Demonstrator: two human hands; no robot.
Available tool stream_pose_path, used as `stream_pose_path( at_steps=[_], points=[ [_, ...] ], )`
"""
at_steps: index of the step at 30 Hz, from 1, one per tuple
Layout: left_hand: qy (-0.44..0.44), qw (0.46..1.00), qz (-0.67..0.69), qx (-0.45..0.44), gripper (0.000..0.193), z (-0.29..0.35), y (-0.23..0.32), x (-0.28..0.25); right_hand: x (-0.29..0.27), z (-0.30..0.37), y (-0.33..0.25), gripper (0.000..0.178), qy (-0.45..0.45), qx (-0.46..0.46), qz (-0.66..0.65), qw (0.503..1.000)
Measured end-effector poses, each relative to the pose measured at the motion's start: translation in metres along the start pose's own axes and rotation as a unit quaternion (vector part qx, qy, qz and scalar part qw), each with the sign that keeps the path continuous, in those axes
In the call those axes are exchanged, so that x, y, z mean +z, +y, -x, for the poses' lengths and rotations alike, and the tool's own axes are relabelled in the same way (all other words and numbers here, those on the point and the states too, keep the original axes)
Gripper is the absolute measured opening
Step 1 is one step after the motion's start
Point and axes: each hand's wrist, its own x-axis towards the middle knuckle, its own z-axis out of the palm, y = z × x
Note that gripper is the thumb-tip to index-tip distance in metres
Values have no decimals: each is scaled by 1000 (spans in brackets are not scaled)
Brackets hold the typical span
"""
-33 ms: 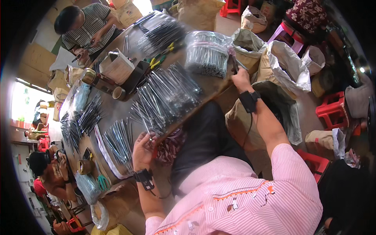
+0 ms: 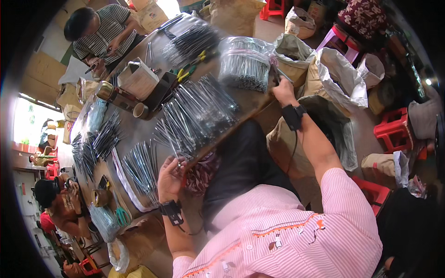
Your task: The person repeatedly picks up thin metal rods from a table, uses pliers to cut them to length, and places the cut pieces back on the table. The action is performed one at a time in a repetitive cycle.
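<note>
My left hand (image 2: 170, 178) is closed in a pinch at the table's near edge, on the end of a thin metal rod (image 2: 172, 147). Beyond it spreads a wide row of similar shiny rods (image 2: 199, 111), and a smaller fan of rods (image 2: 140, 169) lies to its left. My right hand (image 2: 283, 91) is closed by the table's right corner. A slim dark and grey tool (image 2: 282, 75) sticks up from its fingers; its kind is unclear. Just left of that hand stands a plastic-wrapped bundle of rods (image 2: 245, 69).
Yellow-and-green-handled pliers (image 2: 187, 73), a white box (image 2: 137, 81) and a brown jar (image 2: 109, 91) stand or lie farther back. Open sacks (image 2: 340, 76) crowd the floor at right, near red stools (image 2: 394, 132). A person in a striped shirt (image 2: 104, 34) works across the table.
My right hand has shifted slightly up and left, and the tool in it has changed its tilt. My left hand stays almost in place.
</note>
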Motion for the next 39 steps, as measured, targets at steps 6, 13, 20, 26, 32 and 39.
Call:
stream_pose_path(
  at_steps=[6,13,20,26,32,39],
  points=[
    [-42,999,16,2,22,4,-2,23,13,-34,-6,34,-12,-3,84,996],
    [-53,999,1,-2,13,14,-8,30,-10,-37,4,23,-252,114,-131,952],
    [-18,999,-16,38,16,49,-1,-4,-54,12,24,13,-402,232,-548,696],
    [-8,999,-27,43,16,43,-10,13,-50,3,16,14,-365,227,-718,548],
    [-39,998,-19,35,18,32,-15,44,-40,20,-18,11,-361,240,-711,554],
    [-69,997,-31,20,21,33,-38,68,-53,124,-83,11,-362,162,-590,703]
  ],
)
